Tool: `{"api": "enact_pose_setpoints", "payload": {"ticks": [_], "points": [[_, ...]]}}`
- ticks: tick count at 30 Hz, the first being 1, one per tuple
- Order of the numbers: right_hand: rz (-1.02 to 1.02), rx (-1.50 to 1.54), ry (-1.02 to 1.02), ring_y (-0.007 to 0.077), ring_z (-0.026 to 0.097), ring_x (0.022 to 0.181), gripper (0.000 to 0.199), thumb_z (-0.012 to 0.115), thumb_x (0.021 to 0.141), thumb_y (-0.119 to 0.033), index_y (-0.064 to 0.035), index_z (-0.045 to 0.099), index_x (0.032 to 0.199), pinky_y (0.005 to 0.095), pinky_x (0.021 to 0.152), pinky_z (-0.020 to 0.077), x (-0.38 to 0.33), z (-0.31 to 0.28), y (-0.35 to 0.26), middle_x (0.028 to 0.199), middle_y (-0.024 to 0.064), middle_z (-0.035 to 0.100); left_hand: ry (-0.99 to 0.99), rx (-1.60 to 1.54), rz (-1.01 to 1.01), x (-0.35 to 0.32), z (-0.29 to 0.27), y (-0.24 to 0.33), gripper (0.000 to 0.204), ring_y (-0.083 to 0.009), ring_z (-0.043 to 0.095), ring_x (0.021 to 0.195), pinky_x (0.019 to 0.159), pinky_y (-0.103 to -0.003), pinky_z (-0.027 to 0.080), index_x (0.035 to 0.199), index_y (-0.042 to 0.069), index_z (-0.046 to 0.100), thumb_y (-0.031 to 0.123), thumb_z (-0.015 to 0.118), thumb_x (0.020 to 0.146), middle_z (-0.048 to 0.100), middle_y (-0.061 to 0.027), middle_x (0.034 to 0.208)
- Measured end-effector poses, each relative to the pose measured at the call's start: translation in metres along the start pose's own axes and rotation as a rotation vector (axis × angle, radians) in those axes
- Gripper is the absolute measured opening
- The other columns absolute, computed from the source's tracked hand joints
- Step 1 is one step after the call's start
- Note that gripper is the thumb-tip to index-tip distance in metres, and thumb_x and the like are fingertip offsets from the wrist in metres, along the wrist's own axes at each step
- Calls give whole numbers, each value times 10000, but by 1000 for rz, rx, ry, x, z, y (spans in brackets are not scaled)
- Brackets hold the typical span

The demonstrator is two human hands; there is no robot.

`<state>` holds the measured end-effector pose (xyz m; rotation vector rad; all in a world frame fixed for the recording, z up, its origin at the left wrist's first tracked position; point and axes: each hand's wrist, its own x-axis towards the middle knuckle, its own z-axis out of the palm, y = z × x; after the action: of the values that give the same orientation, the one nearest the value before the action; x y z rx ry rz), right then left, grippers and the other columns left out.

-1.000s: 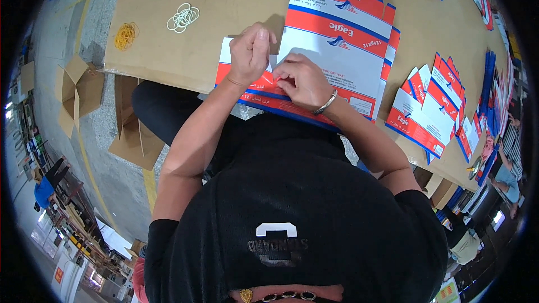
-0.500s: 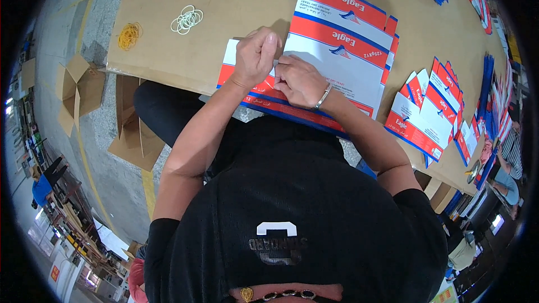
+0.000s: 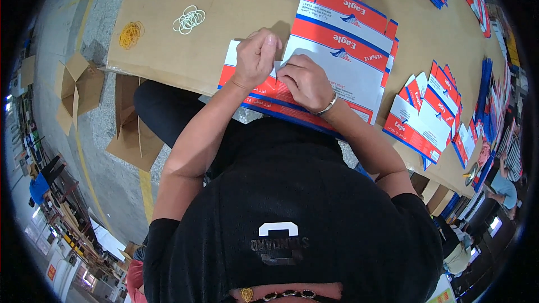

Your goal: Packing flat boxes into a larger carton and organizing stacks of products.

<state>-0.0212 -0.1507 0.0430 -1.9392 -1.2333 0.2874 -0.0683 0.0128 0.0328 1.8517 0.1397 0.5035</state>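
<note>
A stack of flat printed cartons (image 3: 337, 73), red, white and blue, lies in front of me at the table's near edge. Over its left part my left hand (image 3: 257, 59) is closed in a fist, thumb on top; what it grips, if anything, is hidden behind the fingers. Close to its right, my right hand (image 3: 306, 83) has its fingers curled, their tips pinching at a white carton edge beside the left hand. A bracelet circles the right wrist.
White rubber bands (image 3: 189, 19) and yellow rubber bands (image 3: 131, 34) lie on the table (image 3: 151, 59) at the left. More flat cartons (image 3: 424, 115) are piled at right and along the far side. Open brown boxes (image 3: 78, 92) stand on the floor at left.
My right hand has shifted slightly right and down, its fingers drawn back from the left hand and more curled. The left hand stays in place.
</note>
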Motion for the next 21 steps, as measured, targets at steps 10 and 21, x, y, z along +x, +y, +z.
{"api": "enact_pose_setpoints", "payload": {"ticks": [10, 21], "points": [[-75, 6, -122, 301, 555, 842, 99, 656, 738, -45, -23, 640, 833, 383, 762, 477, 9, -4, 5, 839, 106, 567, -12, 11, 14, 2, 1, 3, 293, -291, 561, 628, 607, -374, 441, 733, 3, 551, 147, 463, 972, 551, -136, 672], [20, -175, -205, 318, 596, 882, 109, 626, 736, -90, -7, 634, 807, 409, 789, 510, 15, 4, -4, 860, 142, 590, -36, 51, 20, 0, 1, 1, 296, -297, 547, 617, 601, -379, 435, 731, 9, 550, 156, 464, 972, 532, -132, 657]]}}
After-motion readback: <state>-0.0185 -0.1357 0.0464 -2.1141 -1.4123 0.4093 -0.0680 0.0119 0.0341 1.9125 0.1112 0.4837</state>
